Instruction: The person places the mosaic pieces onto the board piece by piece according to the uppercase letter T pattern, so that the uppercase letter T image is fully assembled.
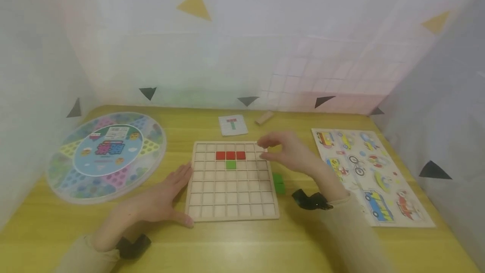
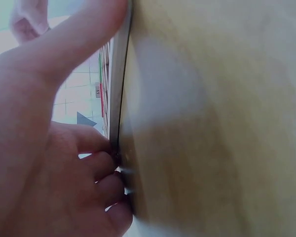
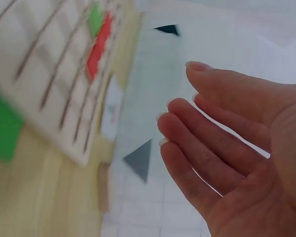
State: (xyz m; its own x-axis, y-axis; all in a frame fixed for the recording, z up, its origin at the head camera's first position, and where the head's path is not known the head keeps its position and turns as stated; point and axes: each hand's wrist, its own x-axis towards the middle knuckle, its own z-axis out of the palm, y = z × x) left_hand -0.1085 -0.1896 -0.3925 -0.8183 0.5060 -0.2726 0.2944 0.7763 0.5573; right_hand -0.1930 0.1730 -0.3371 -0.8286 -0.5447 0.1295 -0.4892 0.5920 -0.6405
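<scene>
A wooden grid board point(image 1: 231, 199) lies flat on the table. Near its far side is a row of red squares point(image 1: 230, 155), with one green square point(image 1: 231, 164) below the middle one. My left hand point(image 1: 155, 203) rests along the board's left edge, thumb at the near corner and fingers spread up the side. Over the far right corner hovers my right hand point(image 1: 289, 153); the right wrist view shows nothing between its loosely bent fingers point(image 3: 207, 158). Green squares point(image 1: 278, 183) lie on the table by the board's right edge.
Beyond the board are a small card point(image 1: 238, 129) with a red and green T pattern and a small wooden block point(image 1: 264, 117). A round, colourful star-patterned game board point(image 1: 62, 178) lies left. A vehicle picture puzzle point(image 1: 356, 184) lies right. Pale sheets point(image 1: 189, 66) enclose the table.
</scene>
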